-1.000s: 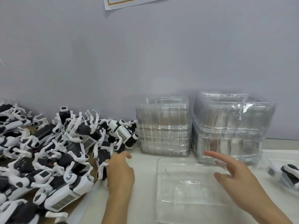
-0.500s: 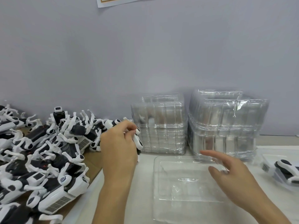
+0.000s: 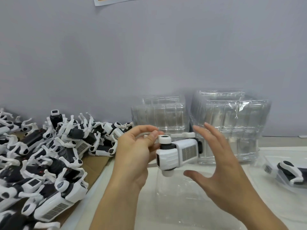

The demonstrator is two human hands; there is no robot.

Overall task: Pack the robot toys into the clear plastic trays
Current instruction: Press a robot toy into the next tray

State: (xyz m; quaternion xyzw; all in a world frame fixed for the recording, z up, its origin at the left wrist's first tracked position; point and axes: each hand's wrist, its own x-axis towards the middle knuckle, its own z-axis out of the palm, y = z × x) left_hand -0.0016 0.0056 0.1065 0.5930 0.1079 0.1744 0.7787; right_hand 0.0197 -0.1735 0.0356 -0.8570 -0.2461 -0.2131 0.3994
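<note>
The white-and-black plastic robot toy hangs in the air just above the empty clear plastic tray on the white tabletop, pinched at its head end by the thumb and fingers of my left hand, while my right hand waits just beside its far end with fingers spread and holding nothing. I judge this the carrying step, between the heap of loose robot toys on my left and the tray; next I need to turn the toy to match the moulded recess, steady it with the right hand and press it down
</note>
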